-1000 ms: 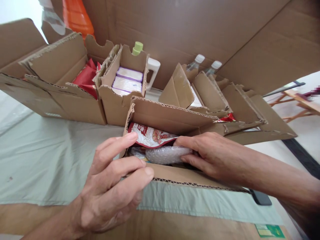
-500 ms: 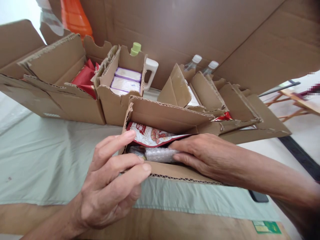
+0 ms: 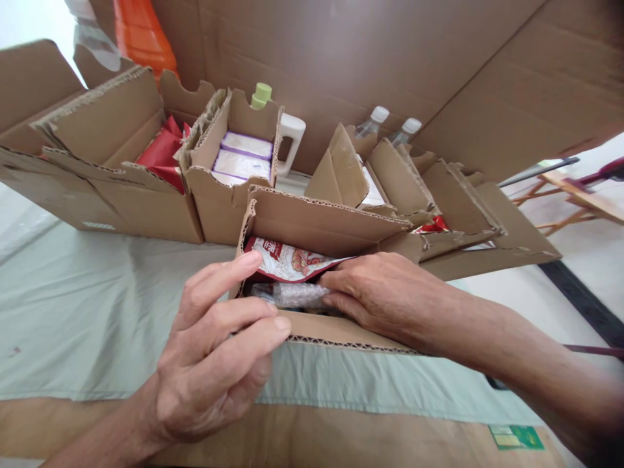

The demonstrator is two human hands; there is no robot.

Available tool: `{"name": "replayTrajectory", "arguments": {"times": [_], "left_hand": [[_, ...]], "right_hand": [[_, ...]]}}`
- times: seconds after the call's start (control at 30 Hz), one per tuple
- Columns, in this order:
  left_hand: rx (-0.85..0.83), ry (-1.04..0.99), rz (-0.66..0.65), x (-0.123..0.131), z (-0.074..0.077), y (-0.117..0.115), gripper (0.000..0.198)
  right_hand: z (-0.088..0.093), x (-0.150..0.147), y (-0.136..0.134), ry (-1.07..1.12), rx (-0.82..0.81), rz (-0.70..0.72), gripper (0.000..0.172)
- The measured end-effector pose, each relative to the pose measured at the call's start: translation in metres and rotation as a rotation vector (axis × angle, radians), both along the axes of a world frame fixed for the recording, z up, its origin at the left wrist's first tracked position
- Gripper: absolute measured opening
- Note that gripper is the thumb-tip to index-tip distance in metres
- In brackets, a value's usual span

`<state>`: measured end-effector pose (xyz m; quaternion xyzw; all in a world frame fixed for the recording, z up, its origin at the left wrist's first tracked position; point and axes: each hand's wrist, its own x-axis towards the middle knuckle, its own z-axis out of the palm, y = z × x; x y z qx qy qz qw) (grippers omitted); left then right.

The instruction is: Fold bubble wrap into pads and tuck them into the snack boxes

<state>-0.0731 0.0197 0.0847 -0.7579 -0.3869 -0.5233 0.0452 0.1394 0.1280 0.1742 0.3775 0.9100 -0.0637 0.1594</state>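
Observation:
In the middle, a narrow cardboard box (image 3: 336, 328) lies open at the top. Inside it are a red-and-white printed pouch (image 3: 297, 260) and, in front of that, a bundle in clear bubble wrap (image 3: 297, 295). My right hand (image 3: 375, 286) reaches in from the right, thumb and fingers closed about the bundle's right end; its fingertips are partly hidden by the pouch. My left hand (image 3: 219, 344) is held over the box's front left corner with its fingers apart and nothing in it. Its index fingertip overlaps the pouch's left edge in view; whether they touch I cannot tell.
Behind stand cardboard bins: one with red packets (image 3: 163, 156), one with purple-edged white packs (image 3: 242, 156), several more at right. A white jug handle (image 3: 291, 143), clear bottles (image 3: 375, 120) and an orange bottle (image 3: 143, 39) show behind. A green cloth (image 3: 121, 299) covers the table.
My right hand has moved a little to the left inside the box, and the bubble-wrapped bundle has shifted left with it. My left hand stays nearly in place.

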Motion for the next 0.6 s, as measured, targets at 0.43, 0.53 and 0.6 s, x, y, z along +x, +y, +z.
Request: {"name": "replayTrajectory", "arguments": {"times": [0.43, 0.53, 0.6], "left_hand": [[0.028, -0.053, 0.018, 0.005, -0.001, 0.001, 0.026], [0.047, -0.063, 0.033, 0.006, -0.002, 0.002, 0.024], [0.059, -0.074, 0.035, 0.006, -0.003, 0.004, 0.025]], "right_hand": [[0.002, -0.017, 0.003, -0.278, -0.014, 0.047, 0.022], [0.009, 0.000, 0.000, -0.139, -0.062, 0.041, 0.027], [0.015, 0.017, -0.004, -0.018, -0.024, 0.050, 0.035]]}}
